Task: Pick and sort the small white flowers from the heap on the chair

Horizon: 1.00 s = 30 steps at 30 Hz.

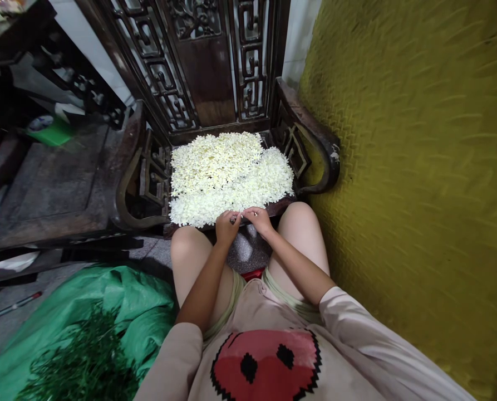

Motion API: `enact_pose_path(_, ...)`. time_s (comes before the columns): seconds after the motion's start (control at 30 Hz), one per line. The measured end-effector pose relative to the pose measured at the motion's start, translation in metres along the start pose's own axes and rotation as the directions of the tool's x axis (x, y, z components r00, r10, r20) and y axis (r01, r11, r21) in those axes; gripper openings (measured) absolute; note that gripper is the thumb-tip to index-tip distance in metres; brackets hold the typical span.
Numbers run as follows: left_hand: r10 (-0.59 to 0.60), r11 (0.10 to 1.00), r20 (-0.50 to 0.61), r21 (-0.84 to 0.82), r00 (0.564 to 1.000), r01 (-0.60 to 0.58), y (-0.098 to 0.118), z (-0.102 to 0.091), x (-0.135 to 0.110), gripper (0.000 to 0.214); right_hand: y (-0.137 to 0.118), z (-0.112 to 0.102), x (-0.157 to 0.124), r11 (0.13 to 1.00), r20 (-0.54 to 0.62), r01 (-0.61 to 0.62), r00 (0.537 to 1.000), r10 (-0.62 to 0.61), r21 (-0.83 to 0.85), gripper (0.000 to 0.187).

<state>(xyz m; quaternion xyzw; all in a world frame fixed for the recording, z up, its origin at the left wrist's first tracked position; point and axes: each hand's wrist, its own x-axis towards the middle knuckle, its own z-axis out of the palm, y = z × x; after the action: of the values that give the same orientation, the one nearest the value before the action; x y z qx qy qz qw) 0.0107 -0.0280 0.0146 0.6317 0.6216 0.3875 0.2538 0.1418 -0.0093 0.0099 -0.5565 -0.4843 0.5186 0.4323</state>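
My left hand (227, 226) and my right hand (259, 219) meet over the front edge of a dark carved wooden chair (290, 204). Both are closed in a pinch, fingertips almost touching. A tiny white piece, like those in the pile, shows between them; its details are too small to see. Just beyond my fingers, small white flowers (231, 192) lie in a thick layer over the seat. The back part of the layer looks yellower, the front and right parts whiter. My knees stand on either side of my hands.
A yellow textured wall (407, 167) rises close on the right. At lower left lies a green plastic sheet (118, 289) with leafy green stems (85, 356). A wooden side table (56, 195) on the left bears a green box (52, 131).
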Motion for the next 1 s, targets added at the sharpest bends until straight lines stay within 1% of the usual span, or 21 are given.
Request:
enact_pose_path(0.27,-0.003,0.998,-0.016,0.065,1.000,0.004,0.004,-0.002,0.000,0.011,-0.004,0.000,-0.003,0.999,0.059,-0.040,0.997,0.042,-0.031,0.031)
enact_pose_path(0.37,0.007,0.992,-0.004,0.127,1.000,-0.007,0.004,-0.002,0.000,0.007,-0.003,0.002,-0.003,0.997,0.049,-0.048,0.997,0.051,-0.068,0.035)
enact_pose_path(0.43,0.020,0.988,0.006,0.156,1.000,-0.020,0.004,-0.002,-0.001,0.007,-0.002,0.002,-0.003,0.993,0.041,-0.056,0.997,0.060,-0.108,0.035)
enact_pose_path(0.5,0.029,0.985,0.013,0.168,0.999,-0.031,0.004,-0.001,-0.001,0.007,-0.001,0.002,-0.003,0.989,0.048,-0.033,0.998,0.041,-0.144,0.031)
enact_pose_path(0.57,0.034,0.987,0.022,0.157,0.999,-0.037,0.003,0.001,-0.002,0.008,-0.002,0.002,-0.003,0.981,0.064,0.022,0.998,-0.010,-0.191,0.030)
enact_pose_path(0.7,0.024,0.995,0.014,0.099,1.000,-0.025,0.003,0.003,-0.003,0.011,-0.007,0.000,-0.006,0.935,0.088,0.109,0.993,-0.084,-0.338,0.032)
enact_pose_path(0.8,-0.053,0.999,-0.020,0.007,0.998,0.053,0.003,0.004,-0.002,0.012,-0.011,0.001,-0.008,0.910,0.071,0.134,0.991,-0.115,-0.392,0.032)
enact_pose_path(0.87,-0.135,0.986,-0.020,-0.099,0.991,0.132,0.005,0.005,-0.001,0.011,-0.011,0.003,-0.009,0.925,0.048,0.130,0.992,-0.120,-0.357,0.032)
enact_pose_path(1.0,-0.253,0.925,0.030,-0.287,0.967,0.251,0.007,0.006,0.001,0.011,-0.005,0.006,-0.003,0.982,-0.013,0.085,0.996,-0.088,-0.169,0.029)
